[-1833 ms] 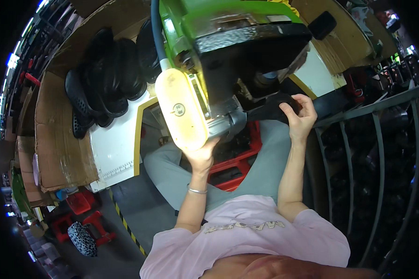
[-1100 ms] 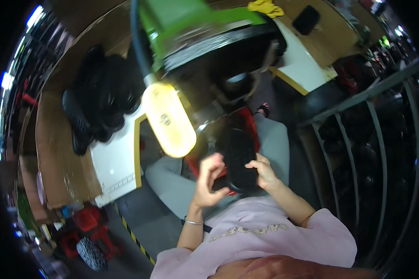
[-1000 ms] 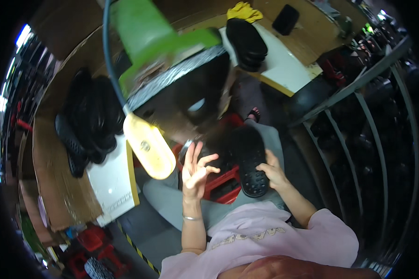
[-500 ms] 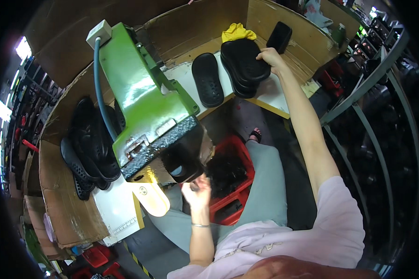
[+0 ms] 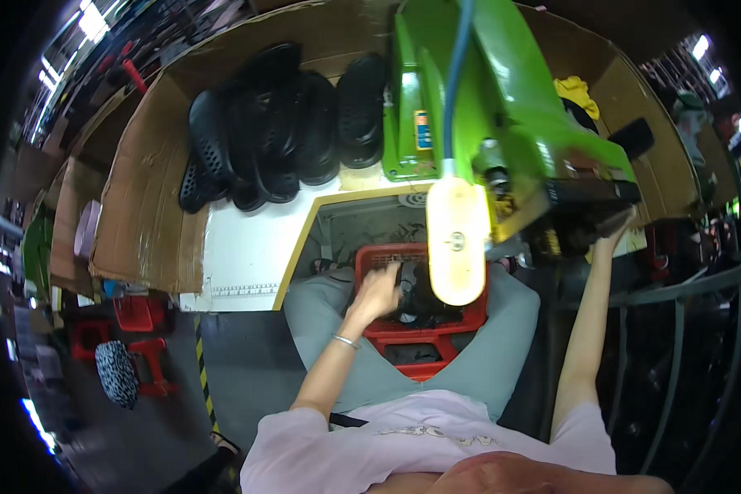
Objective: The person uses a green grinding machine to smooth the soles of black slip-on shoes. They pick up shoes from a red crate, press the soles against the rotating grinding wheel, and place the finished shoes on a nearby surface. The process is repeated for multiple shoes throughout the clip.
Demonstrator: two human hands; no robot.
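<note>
My left hand (image 5: pixel 376 294) hangs over a red plastic crate (image 5: pixel 420 335) between my knees. Its fingers are curled and slightly blurred; a thin dark edge shows beside them, but what they hold is unclear. Black pieces (image 5: pixel 424 300) fill the crate. Out to the right, my right hand (image 5: pixel 614 224) reaches up beside the head of a green machine (image 5: pixel 519 90), which hides its fingers and anything in them. A bright oval lamp (image 5: pixel 456 247) stands out from the machine toward me. On the bench to the left lie several black perforated shoe soles (image 5: pixel 319 123).
Cardboard walls (image 5: pixel 144 177) surround the white bench (image 5: pixel 243 251), which has a yellow edge. Behind the machine at right are a yellow cloth (image 5: pixel 577 95) and another black sole (image 5: pixel 632 138). Metal rails (image 5: pixel 675 292) stand at right. A red stool (image 5: pixel 150 366) is on the floor at left.
My view has swung left, so the soles at left show more fully. My left hand has gone from under the machine head to above the crate. My right hand has left the sole stack.
</note>
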